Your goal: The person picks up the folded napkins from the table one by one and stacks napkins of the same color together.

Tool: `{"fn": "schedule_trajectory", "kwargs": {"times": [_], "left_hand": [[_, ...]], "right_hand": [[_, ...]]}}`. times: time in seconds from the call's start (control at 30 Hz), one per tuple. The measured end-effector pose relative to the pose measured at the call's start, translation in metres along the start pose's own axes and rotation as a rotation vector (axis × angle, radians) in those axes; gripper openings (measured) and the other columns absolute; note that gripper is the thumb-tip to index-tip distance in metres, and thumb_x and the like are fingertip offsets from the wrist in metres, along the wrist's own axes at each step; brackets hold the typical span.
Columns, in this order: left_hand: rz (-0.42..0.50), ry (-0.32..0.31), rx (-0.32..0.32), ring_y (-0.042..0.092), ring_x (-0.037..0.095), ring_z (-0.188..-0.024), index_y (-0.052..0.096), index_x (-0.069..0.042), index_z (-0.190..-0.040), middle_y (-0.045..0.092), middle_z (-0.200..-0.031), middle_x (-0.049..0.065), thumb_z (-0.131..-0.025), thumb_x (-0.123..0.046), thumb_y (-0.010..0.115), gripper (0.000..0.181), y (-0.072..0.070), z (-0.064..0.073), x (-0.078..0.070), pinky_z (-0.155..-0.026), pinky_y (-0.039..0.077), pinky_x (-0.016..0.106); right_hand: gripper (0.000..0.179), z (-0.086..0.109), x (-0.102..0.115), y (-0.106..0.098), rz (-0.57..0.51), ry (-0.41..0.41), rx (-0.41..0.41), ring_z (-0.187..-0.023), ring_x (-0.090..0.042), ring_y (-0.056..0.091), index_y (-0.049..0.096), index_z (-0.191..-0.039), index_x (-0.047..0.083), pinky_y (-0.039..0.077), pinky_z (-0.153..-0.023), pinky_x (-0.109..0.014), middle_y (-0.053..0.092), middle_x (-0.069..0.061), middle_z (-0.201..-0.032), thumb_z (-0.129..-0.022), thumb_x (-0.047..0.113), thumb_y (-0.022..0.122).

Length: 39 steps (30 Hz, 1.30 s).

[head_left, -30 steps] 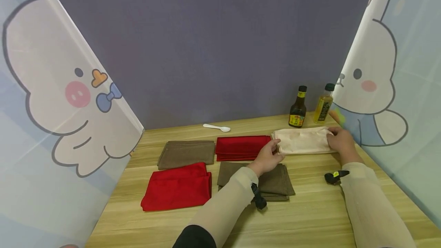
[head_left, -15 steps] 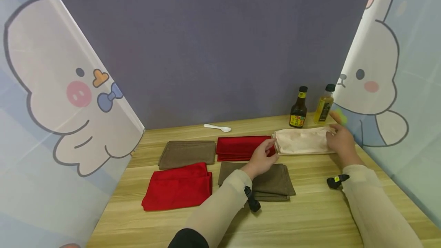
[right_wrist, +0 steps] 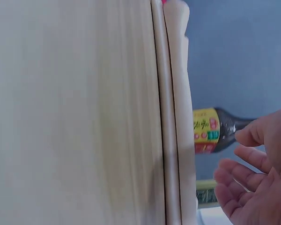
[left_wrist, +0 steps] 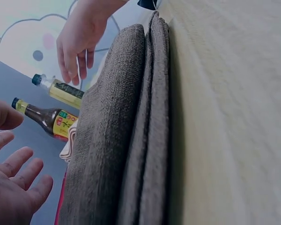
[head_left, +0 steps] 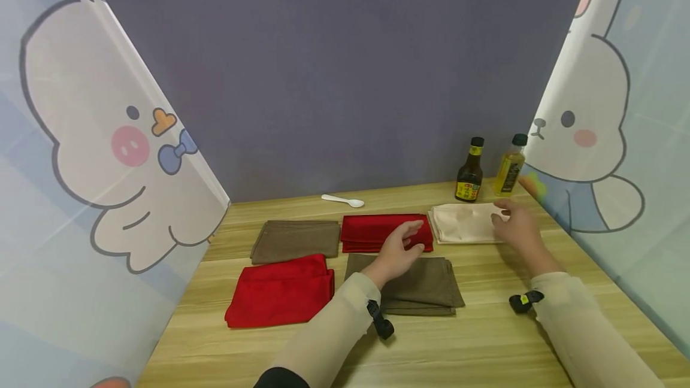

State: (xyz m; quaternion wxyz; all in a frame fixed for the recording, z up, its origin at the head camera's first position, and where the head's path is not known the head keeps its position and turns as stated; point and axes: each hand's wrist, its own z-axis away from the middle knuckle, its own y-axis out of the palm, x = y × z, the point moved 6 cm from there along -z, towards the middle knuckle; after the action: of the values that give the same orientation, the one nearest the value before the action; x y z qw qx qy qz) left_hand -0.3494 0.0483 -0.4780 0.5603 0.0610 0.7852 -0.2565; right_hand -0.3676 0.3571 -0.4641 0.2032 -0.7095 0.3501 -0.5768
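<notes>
A cream folded cloth (head_left: 463, 222) lies flat at the back right of the table. My right hand (head_left: 516, 229) is over its right end, with relaxed fingers and nothing held; in the right wrist view a gap shows between the hand and the cloth layers. My left hand (head_left: 396, 253), also holding nothing, hovers with fingers extended between the back red folded cloth (head_left: 372, 226) and the front brown folded cloth (head_left: 426, 283). Its palm and spread fingers (left_wrist: 25, 178) show in the left wrist view. The left hand hides part of both cloths.
Behind the cream cloth stand a dark sauce bottle (head_left: 469, 175) and a yellow oil bottle (head_left: 509, 169). A white spoon (head_left: 342, 200) lies near the back wall. Another brown cloth (head_left: 296, 241) and another red cloth (head_left: 280, 292) lie at left. Printed curtains flank the table.
My left hand has drawn away from the cream cloth's left edge, leftward and nearer to me. The right hand has let go of its right end and shifted slightly left. The cloth stays put.
</notes>
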Motion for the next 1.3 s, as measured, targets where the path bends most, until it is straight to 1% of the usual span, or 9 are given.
{"fn": "schedule_trajectory", "kwargs": {"times": [0.13, 0.27, 0.4, 0.53, 0.63, 0.77, 0.9, 1.13, 1.3], "left_hand": [[-0.014, 0.022, -0.011, 0.049, 0.026, -0.142, 0.050, -0.014, -0.154, 0.052, -0.154, -0.003, -0.104, -0.006, 0.064, 0.053, -0.006, 0.008, -0.003, -0.117, 0.040, 0.048], [-0.036, 0.036, -0.020, 0.049, 0.031, -0.141, 0.052, -0.014, -0.152, 0.053, -0.153, -0.002, -0.102, -0.003, 0.065, 0.053, -0.013, 0.017, -0.007, -0.116, 0.041, 0.048], [-0.068, 0.030, -0.032, 0.050, 0.027, -0.140, 0.054, -0.018, -0.151, 0.053, -0.151, -0.005, -0.103, -0.008, 0.066, 0.051, -0.023, 0.027, -0.011, -0.114, 0.043, 0.048], [-0.095, 0.021, -0.034, 0.051, 0.024, -0.139, 0.054, -0.025, -0.150, 0.053, -0.150, -0.005, -0.104, -0.014, 0.066, 0.049, -0.032, 0.039, -0.011, -0.108, 0.049, 0.046], [-0.110, 0.028, -0.042, 0.051, 0.025, -0.138, 0.054, -0.027, -0.149, 0.054, -0.149, -0.002, -0.104, -0.016, 0.067, 0.048, -0.038, 0.047, -0.012, -0.107, 0.049, 0.048], [-0.130, 0.057, -0.054, 0.052, 0.031, -0.136, 0.055, -0.023, -0.148, 0.054, -0.148, 0.000, -0.104, -0.013, 0.067, 0.047, -0.045, 0.055, -0.011, -0.111, 0.044, 0.055], [-0.153, 0.071, -0.070, 0.052, 0.034, -0.135, 0.056, -0.020, -0.147, 0.055, -0.146, 0.001, -0.103, -0.011, 0.067, 0.047, -0.053, 0.061, -0.009, -0.111, 0.044, 0.055], [-0.167, 0.007, -0.085, 0.052, 0.026, -0.137, 0.055, -0.016, -0.149, 0.055, -0.148, 0.007, -0.103, -0.014, 0.067, 0.048, -0.070, 0.077, 0.003, -0.113, 0.042, 0.053], [-0.165, -0.025, -0.076, 0.051, 0.028, -0.138, 0.054, -0.016, -0.149, 0.054, -0.149, 0.001, -0.103, -0.017, 0.068, 0.048, -0.083, 0.090, 0.012, -0.115, 0.041, 0.052]], "right_hand": [[0.051, 0.008, 0.014, 0.008, -0.020, -0.010, 0.053, -0.126, -0.055, 0.050, 0.049, -0.148, -0.007, 0.049, -0.092, -0.067, 0.048, -0.034, -0.146, -0.110, 0.026, 0.051], [0.052, 0.016, 0.026, 0.016, -0.044, -0.018, 0.100, -0.126, -0.052, 0.052, 0.050, -0.149, -0.004, 0.051, -0.091, -0.064, 0.051, -0.032, -0.146, -0.111, 0.030, 0.050], [0.052, 0.024, 0.037, 0.023, -0.060, -0.034, 0.133, -0.124, -0.049, 0.056, 0.051, -0.148, -0.002, 0.055, -0.087, -0.058, 0.053, -0.030, -0.144, -0.111, 0.035, 0.051], [0.048, 0.031, 0.050, 0.029, -0.071, -0.051, 0.169, -0.121, -0.046, 0.059, 0.053, -0.146, -0.002, 0.058, -0.084, -0.054, 0.055, -0.028, -0.143, -0.110, 0.030, 0.055], [0.044, 0.036, 0.058, 0.034, -0.072, -0.072, 0.187, -0.119, -0.045, 0.061, 0.056, -0.143, -0.003, 0.058, -0.084, -0.054, 0.058, -0.027, -0.140, -0.109, 0.026, 0.059], [0.042, 0.042, 0.065, 0.039, -0.073, -0.102, 0.195, -0.115, -0.043, 0.064, 0.059, -0.139, -0.003, 0.058, -0.084, -0.052, 0.062, -0.026, -0.136, -0.108, 0.024, 0.062], [0.038, 0.045, 0.069, 0.043, -0.082, -0.120, 0.203, -0.112, -0.041, 0.066, 0.061, -0.136, -0.004, 0.059, -0.081, -0.047, 0.064, -0.025, -0.132, -0.106, 0.021, 0.064], [0.037, 0.051, 0.074, 0.051, -0.119, -0.124, 0.255, -0.110, -0.039, 0.066, 0.064, -0.134, -0.002, 0.059, -0.079, -0.043, 0.067, -0.022, -0.128, -0.106, 0.022, 0.066], [0.034, 0.055, 0.079, 0.057, -0.138, -0.171, 0.282, -0.105, -0.036, 0.069, 0.066, -0.130, -0.002, 0.059, -0.076, -0.039, 0.070, -0.019, -0.121, -0.104, 0.018, 0.069]]}}
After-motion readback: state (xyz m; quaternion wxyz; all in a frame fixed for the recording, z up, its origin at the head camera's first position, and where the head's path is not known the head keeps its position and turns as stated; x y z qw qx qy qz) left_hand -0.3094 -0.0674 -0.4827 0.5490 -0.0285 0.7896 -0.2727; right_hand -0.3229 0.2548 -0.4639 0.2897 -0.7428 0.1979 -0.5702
